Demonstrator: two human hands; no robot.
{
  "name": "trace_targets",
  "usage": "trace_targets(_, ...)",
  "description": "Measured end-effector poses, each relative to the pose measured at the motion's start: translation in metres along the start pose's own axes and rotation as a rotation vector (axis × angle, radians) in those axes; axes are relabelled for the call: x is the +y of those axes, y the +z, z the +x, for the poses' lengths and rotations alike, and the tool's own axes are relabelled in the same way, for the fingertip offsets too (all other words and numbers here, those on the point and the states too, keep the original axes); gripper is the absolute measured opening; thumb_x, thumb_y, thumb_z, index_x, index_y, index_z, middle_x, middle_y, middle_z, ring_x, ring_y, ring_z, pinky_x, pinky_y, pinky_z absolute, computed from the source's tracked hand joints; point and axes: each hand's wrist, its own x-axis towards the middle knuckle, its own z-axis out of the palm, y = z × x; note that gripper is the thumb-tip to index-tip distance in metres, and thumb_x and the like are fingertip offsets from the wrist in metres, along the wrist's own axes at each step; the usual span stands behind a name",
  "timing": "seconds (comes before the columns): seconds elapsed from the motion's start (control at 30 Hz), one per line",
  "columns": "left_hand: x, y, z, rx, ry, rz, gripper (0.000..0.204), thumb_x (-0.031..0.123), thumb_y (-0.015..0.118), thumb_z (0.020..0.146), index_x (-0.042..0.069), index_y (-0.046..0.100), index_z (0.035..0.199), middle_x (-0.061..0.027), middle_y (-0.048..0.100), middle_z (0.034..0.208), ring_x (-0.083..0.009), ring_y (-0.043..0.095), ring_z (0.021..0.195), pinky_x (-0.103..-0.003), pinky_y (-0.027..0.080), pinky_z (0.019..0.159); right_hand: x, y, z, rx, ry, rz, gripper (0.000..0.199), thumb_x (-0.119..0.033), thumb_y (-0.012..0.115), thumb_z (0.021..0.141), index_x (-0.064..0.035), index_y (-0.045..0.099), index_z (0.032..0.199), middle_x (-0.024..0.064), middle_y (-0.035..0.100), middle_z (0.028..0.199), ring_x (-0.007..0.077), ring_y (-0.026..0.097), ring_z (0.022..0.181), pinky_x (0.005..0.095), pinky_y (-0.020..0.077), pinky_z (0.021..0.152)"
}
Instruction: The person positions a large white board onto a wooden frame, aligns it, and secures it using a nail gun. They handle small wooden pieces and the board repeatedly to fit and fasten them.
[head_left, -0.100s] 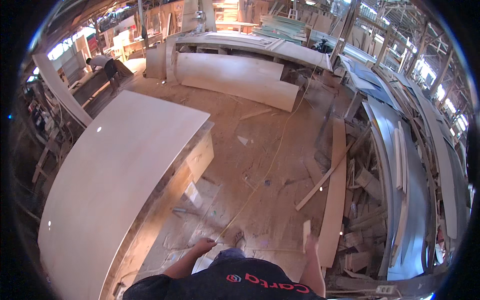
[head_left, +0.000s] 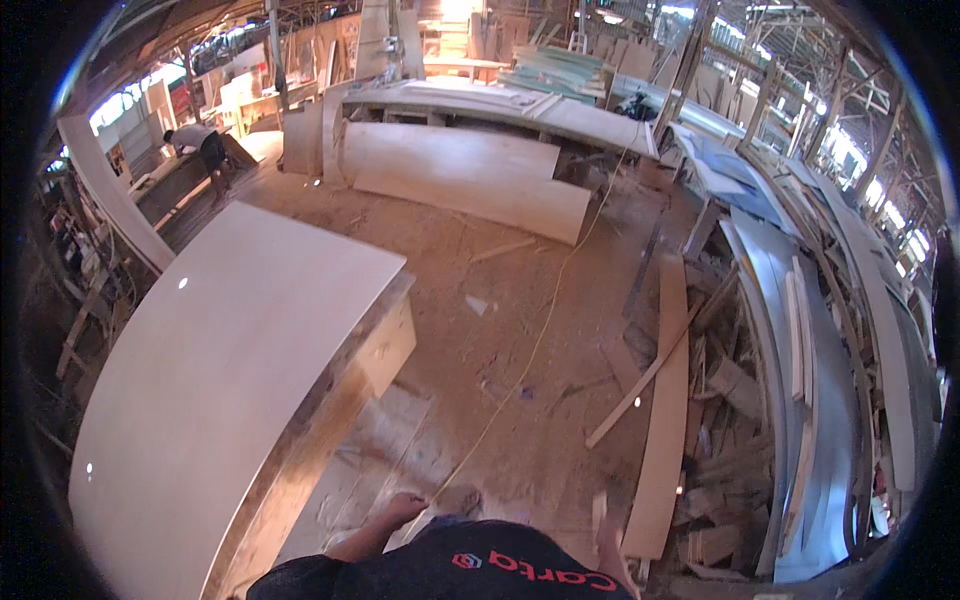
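Observation:
My left hand [head_left: 405,507] is closed at the lower middle of the view, with the near end of a thin yellow cord [head_left: 487,430] at its fingers. From there the cord runs slack along the floor toward the far bench. My right hand [head_left: 608,540], low beside my body, grips a short pale wood piece [head_left: 599,508] that sticks up past the fingers. That hand is partly blurred, and my dark shirt hides part of the forearm. Left of me lies a large pale plywood sheet [head_left: 235,360] on a wooden base [head_left: 385,350].
A long narrow board [head_left: 660,420] lies on the floor at right, with a thin stick [head_left: 650,373] across it. Scrap wood [head_left: 715,500] and stacked sheets [head_left: 800,400] fill the right side. A plywood panel [head_left: 460,170] leans against the far bench [head_left: 500,100]. Another person [head_left: 200,145] bends over at far left.
The view has tilted slightly, so the surroundings sit lower. My right hand with the wood piece has dropped closer to my body. My left hand stays at the cord.

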Motion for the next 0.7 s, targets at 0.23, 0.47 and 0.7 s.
trace_targets(0.23, 0.066, -0.115, 0.089, 0.249, -0.013, 0.247, 0.034, 0.026, 0.072, 0.077, 0.004, 0.075, 0.103, -0.0161, 0.074, 0.099, -0.0274, 0.072, 0.093, -0.039, 0.055, 0.085, -0.181, -0.037, 0.084, -0.837, 0.609, 0.728, 0.038, -0.034, 0.045, 0.100, -0.0061, 0.069, 0.110, 0.0189, 0.069, 0.095, 0.0332, 0.069, 0.087, 0.0459, 0.0557, 0.076)
trace_targets(0.47, 0.101, -0.143, 0.247, 0.363, -0.137, -0.166, 0.031, 0.028, 0.075, 0.077, 0.003, 0.075, 0.095, -0.0152, 0.074, 0.086, -0.0285, 0.072, 0.077, -0.041, 0.056, 0.071, -0.237, 0.006, 0.276, -0.814, 0.605, 0.741, 0.046, -0.041, 0.047, 0.098, -0.0026, 0.067, 0.113, 0.0220, 0.068, 0.096, 0.0348, 0.068, 0.085, 0.0466, 0.0554, 0.073)
trace_targets(0.7, 0.070, -0.124, 0.263, 0.092, -0.333, 0.586, 0.033, 0.039, 0.064, 0.085, 0.019, 0.072, 0.111, -0.0119, 0.072, 0.088, -0.0323, 0.070, 0.083, -0.046, 0.053, 0.068, -0.200, 0.101, 0.510, -0.546, 0.497, 0.797, 0.056, -0.048, 0.049, 0.095, 0.0008, 0.066, 0.117, 0.0251, 0.067, 0.097, 0.0364, 0.068, 0.084, 0.0472, 0.0551, 0.070)
